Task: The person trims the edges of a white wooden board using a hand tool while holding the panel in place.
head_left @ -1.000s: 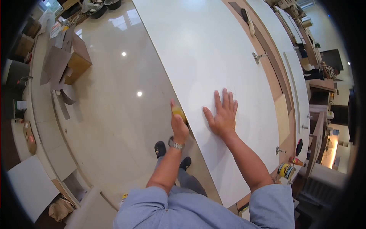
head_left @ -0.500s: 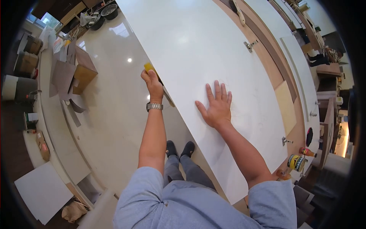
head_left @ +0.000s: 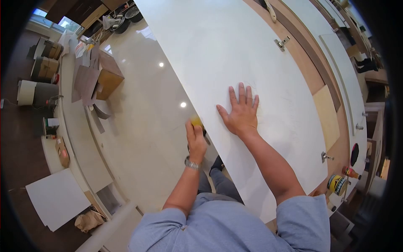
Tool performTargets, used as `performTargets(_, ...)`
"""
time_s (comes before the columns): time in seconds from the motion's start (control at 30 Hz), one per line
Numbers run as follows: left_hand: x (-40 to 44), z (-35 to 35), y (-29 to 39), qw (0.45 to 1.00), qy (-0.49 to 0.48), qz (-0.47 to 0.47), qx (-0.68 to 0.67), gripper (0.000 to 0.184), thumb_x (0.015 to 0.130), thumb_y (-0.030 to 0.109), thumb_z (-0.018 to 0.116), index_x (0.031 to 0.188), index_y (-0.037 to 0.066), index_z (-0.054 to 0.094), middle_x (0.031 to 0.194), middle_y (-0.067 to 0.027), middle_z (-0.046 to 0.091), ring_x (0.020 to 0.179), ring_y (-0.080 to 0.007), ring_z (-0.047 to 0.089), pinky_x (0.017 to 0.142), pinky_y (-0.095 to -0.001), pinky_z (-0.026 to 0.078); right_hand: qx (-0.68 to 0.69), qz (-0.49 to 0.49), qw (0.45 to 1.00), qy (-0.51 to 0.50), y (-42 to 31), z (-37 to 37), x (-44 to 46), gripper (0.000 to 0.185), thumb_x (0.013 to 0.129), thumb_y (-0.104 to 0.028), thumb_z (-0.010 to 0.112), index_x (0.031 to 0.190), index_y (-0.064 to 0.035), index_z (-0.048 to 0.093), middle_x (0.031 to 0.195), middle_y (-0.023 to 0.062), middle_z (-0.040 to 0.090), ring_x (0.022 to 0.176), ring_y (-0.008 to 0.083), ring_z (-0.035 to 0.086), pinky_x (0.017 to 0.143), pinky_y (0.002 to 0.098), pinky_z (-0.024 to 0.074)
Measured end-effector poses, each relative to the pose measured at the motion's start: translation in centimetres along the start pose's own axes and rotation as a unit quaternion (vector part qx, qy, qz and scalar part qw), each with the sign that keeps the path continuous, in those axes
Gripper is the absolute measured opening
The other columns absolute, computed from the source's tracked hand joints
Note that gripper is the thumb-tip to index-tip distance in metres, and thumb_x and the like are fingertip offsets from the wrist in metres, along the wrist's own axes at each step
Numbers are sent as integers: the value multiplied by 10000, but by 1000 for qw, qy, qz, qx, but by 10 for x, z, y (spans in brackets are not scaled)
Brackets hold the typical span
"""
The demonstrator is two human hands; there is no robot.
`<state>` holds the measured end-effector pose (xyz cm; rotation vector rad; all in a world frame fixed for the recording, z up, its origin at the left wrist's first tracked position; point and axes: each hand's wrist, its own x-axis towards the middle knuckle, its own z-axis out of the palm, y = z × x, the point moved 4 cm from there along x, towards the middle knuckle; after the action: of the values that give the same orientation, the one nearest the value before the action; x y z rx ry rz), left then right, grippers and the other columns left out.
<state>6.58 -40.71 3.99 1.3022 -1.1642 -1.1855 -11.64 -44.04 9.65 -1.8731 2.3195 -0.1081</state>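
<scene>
On my feed the white panel [head_left: 226, 63] took up the most room, its long axis running away from the person's body and slanting leftward. Glossy floor [head_left: 142, 138] stretched beside the panel's left edge, and I judged that side to give the most freedom for moving. A brown box [head_left: 111, 77] stood well apart from the panel, farther out to its left. The right hand [head_left: 242, 115] lay palm down on the panel, in from the left edge, fingers spread and gripping nothing. The left hand [head_left: 196, 143] was just outside that edge, its fingers curled around a yellow tool [head_left: 196, 121], somewhat blurred. The tool was beside the panel's left edge, at the far end of the left hand, plainly the nearer of the two; the right hand was across the edge from it. Its length seemed to follow the edge, but I could not tell for sure, nor whether it touched the panel. Two metal hinges [head_left: 282, 43] sat along the panel's right edge.
</scene>
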Motion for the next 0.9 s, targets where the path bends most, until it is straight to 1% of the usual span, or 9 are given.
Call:
performTargets(0.07, 47, -2, 0, 999, 36, -17, 30, 397, 1096, 209, 408, 1396, -45, 459, 1279, -140, 594, 1164, -225, 559, 1034, -349, 429, -3, 7, 1000, -21, -1, -4, 1, 777, 996, -622, 401, 1596, -138, 304, 1665, 178, 182, 1548, 380, 87, 1220, 604, 49)
performTargets(0.13, 105, -7, -6, 994, 77, 60, 59, 399, 1093, 225, 416, 1374, -48, 494, 1254, -146, 615, 1135, -228, 574, 1006, -349, 444, -9, 4, 1000, -15, -1, 0, 1, 780, 995, -622, 401, 1597, -136, 299, 1666, 178, 178, 1549, 379, 83, 1220, 604, 45)
performTargets(0.27, 201, -15, 21, 993, 72, 77, 47, 397, 1085, 218, 447, 1377, -44, 512, 1220, -133, 641, 1101, -228, 591, 992, -346, 450, -14, 3, 1000, -8, 0, 2, 1, 785, 992, -622, 406, 1598, -134, 297, 1667, 178, 177, 1549, 382, 78, 1220, 605, 36)
performTargets(0.37, 204, -15, 17, 997, 61, 39, -9, 395, 1081, 214, 455, 1374, -45, 515, 1197, -124, 649, 1074, -218, 595, 977, -336, 458, -8, 7, 1000, -11, -1, -1, 1, 786, 990, -622, 413, 1596, -134, 304, 1665, 179, 183, 1547, 384, 80, 1219, 605, 35)
performTargets(0.47, 125, -16, 7, 999, 19, 19, 40, 369, 1073, 164, 448, 1372, -40, 517, 1241, -127, 643, 1122, -207, 590, 993, -343, 457, -4, 7, 1000, -6, 0, 0, 1, 785, 989, -621, 416, 1593, -133, 311, 1665, 180, 186, 1547, 386, 82, 1218, 605, 36)
performTargets(0.53, 61, -15, -4, 994, 5, 72, 77, 334, 1066, 135, 448, 1337, -38, 538, 1225, -126, 649, 1102, -204, 599, 979, -345, 465, -1, 3, 1000, 0, -1, 1, -1, 784, 987, -619, 426, 1590, -130, 320, 1662, 184, 191, 1546, 388, 86, 1217, 607, 38)
performTargets(0.63, 48, -12, -4, 998, 13, 23, 52, 310, 1061, 120, 453, 1309, -38, 550, 1187, -117, 651, 1067, -200, 600, 957, -345, 473, 0, -1, 1000, 6, 1, 0, 0, 783, 986, -615, 438, 1587, -126, 328, 1658, 188, 197, 1545, 392, 91, 1216, 611, 42)
performTargets(0.8, 172, -18, 4, 995, 61, 57, 53, 311, 1064, 168, 484, 1294, -26, 565, 1050, -124, 676, 900, -235, 623, 827, -364, 498, -9, -5, 1000, 14, 2, 3, -2, 782, 986, -614, 443, 1585, -124, 331, 1655, 192, 203, 1542, 398, 97, 1214, 616, 50)
performTargets(0.9, 156, -18, 9, 991, 61, 88, 85, 312, 1061, 162, 490, 1301, -23, 566, 1048, -123, 677, 900, -241, 630, 838, -369, 502, -11, -7, 1000, 17, -1, 4, 0, 785, 985, -617, 441, 1586, -125, 329, 1655, 191, 202, 1542, 399, 98, 1214, 617, 52)
